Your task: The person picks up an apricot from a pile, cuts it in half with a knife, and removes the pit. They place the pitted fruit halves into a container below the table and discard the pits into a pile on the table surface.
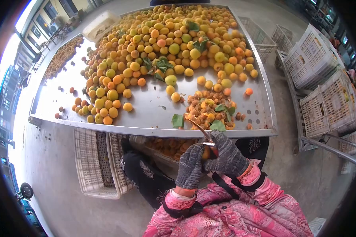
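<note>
My left hand point(190, 166) and my right hand point(228, 155), both in grey knitted gloves, meet just in front of the table's near edge. Between them shows part of a yellow-orange apricot point(205, 152), held by my left fingers. My right hand is closed around a curved knife point(202, 129) with a metal band and a reddish handle; its thin blade points up and left over the table rim. Beyond the blade lies a heap of pits and apricot scraps point(209, 108) with green leaves. A large pile of whole apricots point(158, 47) covers much of the metal table point(150, 110).
Beneath the table, a crate of apricot halves point(168, 147) sits between my knees. White plastic crates point(91, 162) stand at the left. More crates point(314, 59) are stacked on a metal cart at the right. A pale tub point(100, 26) rests at the table's far left.
</note>
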A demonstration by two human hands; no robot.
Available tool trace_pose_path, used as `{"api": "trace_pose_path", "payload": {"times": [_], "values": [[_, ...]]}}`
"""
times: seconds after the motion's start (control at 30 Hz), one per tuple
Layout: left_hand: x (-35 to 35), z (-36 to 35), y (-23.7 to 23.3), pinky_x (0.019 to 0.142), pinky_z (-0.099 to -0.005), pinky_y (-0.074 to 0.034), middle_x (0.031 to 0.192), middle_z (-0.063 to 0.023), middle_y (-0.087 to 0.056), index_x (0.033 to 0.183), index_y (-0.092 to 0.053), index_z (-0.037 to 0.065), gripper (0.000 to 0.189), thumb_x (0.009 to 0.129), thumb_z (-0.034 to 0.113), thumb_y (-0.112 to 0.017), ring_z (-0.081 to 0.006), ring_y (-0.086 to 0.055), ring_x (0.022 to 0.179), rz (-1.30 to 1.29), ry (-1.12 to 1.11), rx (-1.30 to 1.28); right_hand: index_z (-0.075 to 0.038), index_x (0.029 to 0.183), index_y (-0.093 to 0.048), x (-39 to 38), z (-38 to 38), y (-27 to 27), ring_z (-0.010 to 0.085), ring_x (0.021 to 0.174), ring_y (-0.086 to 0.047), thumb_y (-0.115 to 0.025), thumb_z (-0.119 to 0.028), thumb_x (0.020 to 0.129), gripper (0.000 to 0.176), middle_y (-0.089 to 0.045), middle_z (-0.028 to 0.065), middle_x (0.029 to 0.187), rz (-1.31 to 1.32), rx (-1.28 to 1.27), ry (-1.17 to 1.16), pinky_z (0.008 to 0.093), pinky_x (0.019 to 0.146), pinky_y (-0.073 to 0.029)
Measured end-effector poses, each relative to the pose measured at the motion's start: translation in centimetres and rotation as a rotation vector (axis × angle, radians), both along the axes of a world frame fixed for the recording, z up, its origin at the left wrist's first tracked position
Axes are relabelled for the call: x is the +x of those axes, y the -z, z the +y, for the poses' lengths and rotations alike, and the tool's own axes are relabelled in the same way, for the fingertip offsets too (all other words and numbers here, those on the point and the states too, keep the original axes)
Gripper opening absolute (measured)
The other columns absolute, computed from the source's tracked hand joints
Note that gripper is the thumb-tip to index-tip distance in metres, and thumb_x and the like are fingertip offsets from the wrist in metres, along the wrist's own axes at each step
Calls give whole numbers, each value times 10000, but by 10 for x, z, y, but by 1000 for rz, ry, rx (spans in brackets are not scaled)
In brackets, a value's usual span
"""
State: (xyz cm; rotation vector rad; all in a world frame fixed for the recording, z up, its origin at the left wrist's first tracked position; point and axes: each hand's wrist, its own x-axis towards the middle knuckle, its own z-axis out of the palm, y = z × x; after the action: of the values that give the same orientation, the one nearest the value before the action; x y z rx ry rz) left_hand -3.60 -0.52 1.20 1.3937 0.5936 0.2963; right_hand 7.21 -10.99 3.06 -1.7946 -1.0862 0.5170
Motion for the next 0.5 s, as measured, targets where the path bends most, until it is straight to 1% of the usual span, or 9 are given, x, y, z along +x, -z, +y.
{"api": "trace_pose_path", "payload": {"times": [0.1,0.17,0.2,0.27,0.3,0.37,0.4,0.47,0.5], "values": [[1,-5,1,815,-332,-451,1026,-171,-594,1080,-561,-22,273,908,144,-429,-256,-578,943,8,-3,65,-2,1161,-457,-3,1,6,260,974,-539,-811,-205,576,713,-526,146,1061,-24,21,55,354,871,-423],[-1,-10,12,811,-316,-455,1023,-147,-599,1069,-563,-30,281,919,157,-416,-232,-580,932,-90,-66,237,1,1092,-475,-3,4,2,338,938,-542,-816,-319,517,741,-520,184,1008,9,4,62,409,817,-445],[-2,-10,12,811,-316,-455,1023,-147,-599,1069,-563,-30,281,919,157,-416,-232,-580,932,-87,-70,236,1,1092,-475,-3,4,2,338,938,-542,-816,-319,517,741,-520,184,1008,11,2,58,409,817,-445],[0,-10,8,790,-286,-465,1021,-127,-600,1071,-561,-29,302,930,189,-409,-198,-583,919,-26,-106,-206,-1,1125,-477,-3,4,2,245,921,-564,-831,-233,548,716,-551,136,1000,-143,-3,17,361,820,-446],[1,-8,7,790,-286,-465,1021,-127,-600,1071,-561,-29,302,930,189,-409,-198,-583,919,-26,-107,-209,-1,1125,-477,-4,3,-1,245,921,-564,-831,-233,548,716,-551,136,1000,-143,-6,16,361,820,-446],[-1,-3,3,765,-281,-478,1020,-113,-593,1111,-546,-5,322,932,239,-436,-185,-585,894,-31,-122,-624,-2,1098,-492,-6,4,-8,229,893,-570,-819,-222,590,643,-562,130,973,-11,43,56,351,796,-455],[-2,-2,1,765,-281,-478,1020,-113,-593,1111,-546,-5,322,932,239,-436,-185,-585,894,-32,-126,-622,-2,1098,-492,-4,6,-8,229,893,-570,-819,-222,590,643,-562,130,973,-11,45,52,351,796,-455],[-5,1,-3,749,-287,-493,1020,-103,-585,1156,-516,21,351,920,277,-476,-178,-587,871,-232,-129,-717,-9,1095,-485,1,12,-6,221,869,-556,-779,-213,662,561,-546,129,972,223,72,16,337,783,-462],[-5,3,-2,749,-287,-493,1020,-103,-585,1156,-516,21,351,920,277,-476,-178,-587,871,-233,-131,-710,-3,1112,-479,1,12,-10,195,879,-549,-747,-191,712,517,-545,121,996,175,15,20,334,796,-460]]}}
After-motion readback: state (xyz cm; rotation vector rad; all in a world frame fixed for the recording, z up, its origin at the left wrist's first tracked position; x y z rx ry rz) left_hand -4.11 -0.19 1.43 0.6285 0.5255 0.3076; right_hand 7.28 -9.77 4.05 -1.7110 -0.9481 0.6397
